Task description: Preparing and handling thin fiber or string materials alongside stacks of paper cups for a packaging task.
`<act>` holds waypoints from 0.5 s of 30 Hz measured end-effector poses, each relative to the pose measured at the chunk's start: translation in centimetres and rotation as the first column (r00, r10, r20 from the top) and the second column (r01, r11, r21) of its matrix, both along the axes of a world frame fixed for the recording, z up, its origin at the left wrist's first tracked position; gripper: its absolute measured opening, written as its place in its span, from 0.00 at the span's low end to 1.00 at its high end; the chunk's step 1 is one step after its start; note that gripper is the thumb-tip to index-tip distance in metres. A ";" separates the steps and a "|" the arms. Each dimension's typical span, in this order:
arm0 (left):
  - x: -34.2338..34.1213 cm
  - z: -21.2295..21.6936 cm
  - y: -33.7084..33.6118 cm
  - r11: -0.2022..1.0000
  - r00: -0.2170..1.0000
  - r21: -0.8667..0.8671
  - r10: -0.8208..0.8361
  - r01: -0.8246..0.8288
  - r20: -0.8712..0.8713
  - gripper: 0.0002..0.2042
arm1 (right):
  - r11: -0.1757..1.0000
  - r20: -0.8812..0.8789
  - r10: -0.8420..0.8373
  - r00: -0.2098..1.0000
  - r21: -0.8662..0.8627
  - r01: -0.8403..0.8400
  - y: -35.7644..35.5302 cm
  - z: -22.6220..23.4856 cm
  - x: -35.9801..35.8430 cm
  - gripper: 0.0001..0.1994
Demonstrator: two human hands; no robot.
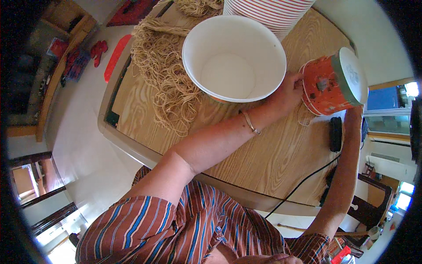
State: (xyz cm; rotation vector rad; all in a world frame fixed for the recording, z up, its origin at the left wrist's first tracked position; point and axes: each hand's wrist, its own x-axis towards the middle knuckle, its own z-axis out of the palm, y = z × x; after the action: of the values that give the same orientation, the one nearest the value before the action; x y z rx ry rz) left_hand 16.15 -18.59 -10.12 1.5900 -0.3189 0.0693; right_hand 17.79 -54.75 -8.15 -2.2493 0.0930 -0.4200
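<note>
Right of the white tub (233, 72), the left hand (289, 94) clasps an orange tub (321, 87) by its rim. The grip of the right hand (356, 109) is hidden.

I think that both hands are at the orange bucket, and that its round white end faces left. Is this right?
Not left: in the head view, the round white end of the orange bucket faces right, away from the open white tub. The rest is correct.
</note>
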 end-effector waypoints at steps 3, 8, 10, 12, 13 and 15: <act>-0.3 -0.1 -0.2 0.999 1.000 0.042 0.020 -0.020 -0.003 0.14 | 0.995 0.018 -0.018 1.000 -0.099 0.020 1.1 0.0 -0.7 0.17; -0.5 -0.2 0.0 1.000 0.999 0.013 0.022 -0.022 0.039 0.14 | 0.974 0.049 -0.020 0.999 -0.224 0.030 3.0 0.0 -1.6 0.15; -0.5 -0.3 -0.2 0.996 0.999 0.073 0.042 -0.043 0.013 0.13 | 0.913 -0.073 -0.218 0.973 -0.367 0.177 3.1 0.1 -2.2 0.14; -0.6 -0.4 -0.5 0.995 0.997 0.086 0.052 -0.056 0.050 0.13 | 0.763 -0.028 -0.171 0.985 -0.637 0.114 1.8 -0.2 -2.4 0.14; -0.6 -0.6 -0.4 0.991 0.994 0.105 0.071 -0.080 0.085 0.13 | 0.538 -0.005 -0.102 0.995 -0.841 0.051 1.8 -0.1 -2.4 0.15; -0.5 -0.8 -0.5 0.989 0.990 0.130 0.058 -0.075 0.131 0.13 | 0.605 0.069 0.004 0.998 -0.795 0.052 1.9 -0.1 -2.5 0.15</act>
State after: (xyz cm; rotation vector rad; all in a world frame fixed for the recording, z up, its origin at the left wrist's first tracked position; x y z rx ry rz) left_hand 15.65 -19.12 -10.95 1.7343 -0.3762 0.2047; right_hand 15.28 -52.87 -8.21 -3.1316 -0.1349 -0.6401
